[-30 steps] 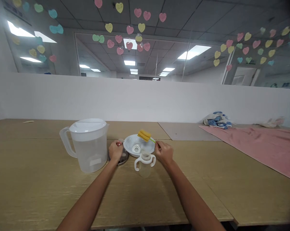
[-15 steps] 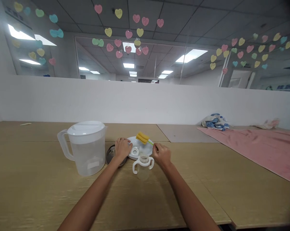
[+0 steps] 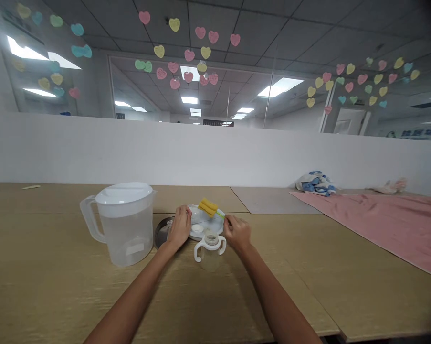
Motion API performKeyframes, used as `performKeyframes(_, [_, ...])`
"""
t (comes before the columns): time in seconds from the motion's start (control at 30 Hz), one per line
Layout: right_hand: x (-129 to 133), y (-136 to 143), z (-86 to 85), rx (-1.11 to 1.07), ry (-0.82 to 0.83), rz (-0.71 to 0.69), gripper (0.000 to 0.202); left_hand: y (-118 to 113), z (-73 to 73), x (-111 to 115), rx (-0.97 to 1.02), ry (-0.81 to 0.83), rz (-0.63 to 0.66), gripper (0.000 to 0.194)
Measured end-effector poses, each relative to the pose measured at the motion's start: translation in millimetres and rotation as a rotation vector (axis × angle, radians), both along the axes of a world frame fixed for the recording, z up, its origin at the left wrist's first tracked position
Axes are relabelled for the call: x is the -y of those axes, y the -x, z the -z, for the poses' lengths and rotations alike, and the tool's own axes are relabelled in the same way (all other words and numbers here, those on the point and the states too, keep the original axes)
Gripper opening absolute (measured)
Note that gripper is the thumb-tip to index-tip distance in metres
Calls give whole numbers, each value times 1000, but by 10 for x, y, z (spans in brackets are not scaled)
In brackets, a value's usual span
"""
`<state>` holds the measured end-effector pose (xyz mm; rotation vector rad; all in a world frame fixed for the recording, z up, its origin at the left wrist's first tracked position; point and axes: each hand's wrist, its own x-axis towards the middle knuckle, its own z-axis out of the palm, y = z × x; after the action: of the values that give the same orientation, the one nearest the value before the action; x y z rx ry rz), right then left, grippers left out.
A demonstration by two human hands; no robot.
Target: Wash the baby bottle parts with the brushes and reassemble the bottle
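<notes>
My right hand [image 3: 237, 232] grips the green and white handle of a brush with a yellow sponge head [image 3: 207, 207], which is over a white plate [image 3: 215, 228]. My left hand [image 3: 180, 225] is closed on a clear plastic piece [image 3: 195, 215] at the plate's left side. A small white part [image 3: 197, 229] lies on the plate. In front of the plate stands a clear bottle [image 3: 211, 255] with white handles and an open top. Partly behind my left hand is a dark round dish [image 3: 161, 233].
A large clear pitcher [image 3: 125, 231] with a white lid stands left of the dark dish. A pink cloth [image 3: 373, 220] covers the table's right side, with a crumpled blue and white cloth [image 3: 316, 183] at its back corner. A white wall runs behind.
My left hand has closed on the clear piece and raised it off the plate. My right hand still holds the brush. The view has shifted slightly.
</notes>
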<state>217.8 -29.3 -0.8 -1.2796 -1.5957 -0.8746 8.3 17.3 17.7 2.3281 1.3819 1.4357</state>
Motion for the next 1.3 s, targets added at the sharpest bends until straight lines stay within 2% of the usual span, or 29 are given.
performKeyframes(0.17, [55, 18, -46, 34, -14, -113, 27, -13, 32, 159, 69, -151, 105, 16])
performKeyframes(0.27, [53, -11, -44, 77, -3, -108, 28, -28, 44, 207, 81, -206, 96, 14])
performKeyframes(0.4, [35, -63, -29, 152, 8, -115, 29, -7, 61, 211, 128, -271, 54, 25])
performKeyframes(0.63, [8, -83, -23, 138, 78, -192, 28, 42, 57, 202, -1, -289, 226, 25])
performKeyframes(0.83, [19, -98, 13, 59, 79, -265, 26, 4, 56, 172, 235, -185, 313, 30])
performKeyframes(0.97, [35, -44, -2, 37, 61, -242, 23, -53, 65, 136, 469, 64, 433, 38])
performKeyframes(1.03, [20, -24, -13, 39, 49, -211, 25, -75, 69, 128, 511, 166, 493, 36])
performKeyframes(1.1, [-14, -21, -12, 41, 33, -182, 27, -86, 70, 135, 460, 175, 518, 31])
performKeyframes(1.17, [-59, -32, 7, 55, 18, -175, 29, -82, 64, 161, 351, 112, 495, 27])
performKeyframes(1.3, [-128, -66, 69, 83, 10, -187, 31, -48, 45, 220, 141, -23, 426, 34])
